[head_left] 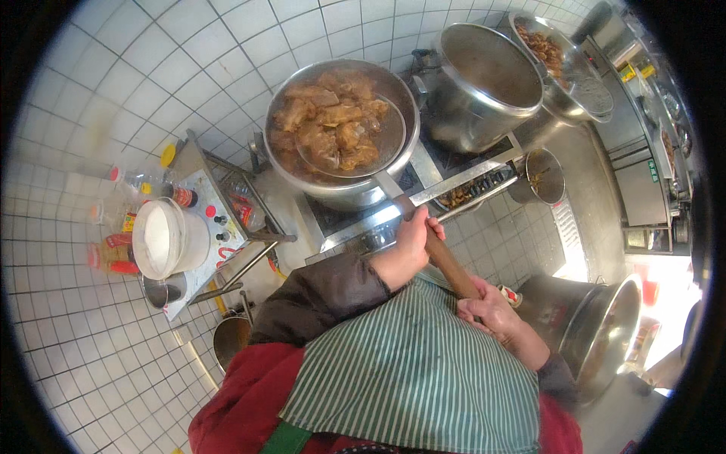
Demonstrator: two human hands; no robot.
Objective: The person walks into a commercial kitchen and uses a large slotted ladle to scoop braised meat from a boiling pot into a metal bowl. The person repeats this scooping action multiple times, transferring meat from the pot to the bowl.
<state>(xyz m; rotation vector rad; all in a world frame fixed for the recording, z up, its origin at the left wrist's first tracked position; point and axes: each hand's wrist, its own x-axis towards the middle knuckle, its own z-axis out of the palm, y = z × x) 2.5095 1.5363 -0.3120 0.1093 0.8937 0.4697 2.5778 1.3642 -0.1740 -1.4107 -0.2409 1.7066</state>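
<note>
Both my hands are closed around the long wooden handle of a skimmer (448, 261). My left hand (408, 246) grips it higher up, near the metal neck, and my right hand (491, 312) holds the lower end close to the striped apron. The round skimmer head lies over a large steel pot (302, 180) on the stove, at the level of its rim. Brown cooked meat pieces (344, 127) are heaped on the head. More brown pieces and liquid show around it inside the pot; what lies beneath the heap is hidden.
A second tall pot (484, 72) stands to the right, and beyond it a steel basin (556, 94) holds brown pieces. At left, a steel rack bears a white tub (170, 238) and several bottles. A large steel vessel (605, 333) is close by my right arm. A bucket (541, 178) stands farther off.
</note>
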